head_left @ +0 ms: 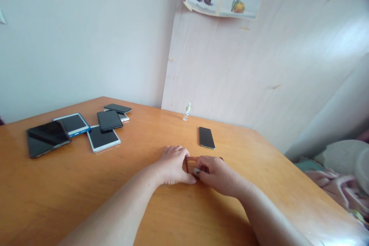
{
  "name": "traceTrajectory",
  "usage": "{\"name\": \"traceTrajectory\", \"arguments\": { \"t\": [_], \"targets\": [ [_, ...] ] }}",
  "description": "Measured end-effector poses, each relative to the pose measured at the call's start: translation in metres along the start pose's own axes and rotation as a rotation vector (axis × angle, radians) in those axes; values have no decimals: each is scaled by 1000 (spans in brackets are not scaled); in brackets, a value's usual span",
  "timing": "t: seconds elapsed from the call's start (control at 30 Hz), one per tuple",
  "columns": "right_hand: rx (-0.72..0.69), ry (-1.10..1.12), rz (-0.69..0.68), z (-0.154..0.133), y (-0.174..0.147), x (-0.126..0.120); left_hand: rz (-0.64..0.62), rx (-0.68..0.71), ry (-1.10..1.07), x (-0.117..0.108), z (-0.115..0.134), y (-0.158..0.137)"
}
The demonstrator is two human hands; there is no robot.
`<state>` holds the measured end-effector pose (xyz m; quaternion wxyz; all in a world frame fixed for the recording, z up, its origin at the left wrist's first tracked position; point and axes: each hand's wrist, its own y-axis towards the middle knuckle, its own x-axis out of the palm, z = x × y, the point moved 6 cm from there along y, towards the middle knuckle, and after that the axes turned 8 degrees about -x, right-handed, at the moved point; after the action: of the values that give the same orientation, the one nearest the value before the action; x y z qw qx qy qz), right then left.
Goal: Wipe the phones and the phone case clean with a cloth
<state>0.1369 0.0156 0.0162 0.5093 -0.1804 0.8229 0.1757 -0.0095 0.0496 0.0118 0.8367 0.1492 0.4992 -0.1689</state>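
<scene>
A brownish, see-through phone case (191,163) lies on the wooden table in front of me, its camera cutout at the left end. My left hand (175,165) grips that end, thumb at the near edge and fingers at the far edge. Over the middle of the case, my right hand (216,173) pinches a small white piece, perhaps a wipe or cloth (196,171), against its surface. The right hand hides most of the case. Just beyond the hands lies a dark-screened smartphone (206,137), apart from both.
On the wooden table (155,130), a small clear spray bottle (186,112) stands near the back edge. Several tablets and phones, including a black tablet (47,138) and a white tablet (103,139), lie at the left, some overlapping. Pink fabric (337,188) is beyond the right edge.
</scene>
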Motion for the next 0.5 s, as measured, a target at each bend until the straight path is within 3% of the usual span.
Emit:
{"name": "traceTrajectory", "arguments": {
  "t": [0.1, 0.3, 0.4, 0.5],
  "targets": [
    [40, 21, -18, 11, -1, -4, -9, 2, -7, -1, 1, -1],
    [310, -163, 20, 72, -17, -43, -28, 10, -6, -3, 2, -3],
    [321, -156, 8, 69, -18, -43, -28, 15, -8, -3, 2, -2],
    [191, -71, -28, 44, -11, -27, -23, 3, -11, -3, 0, -2]
  ]
}}
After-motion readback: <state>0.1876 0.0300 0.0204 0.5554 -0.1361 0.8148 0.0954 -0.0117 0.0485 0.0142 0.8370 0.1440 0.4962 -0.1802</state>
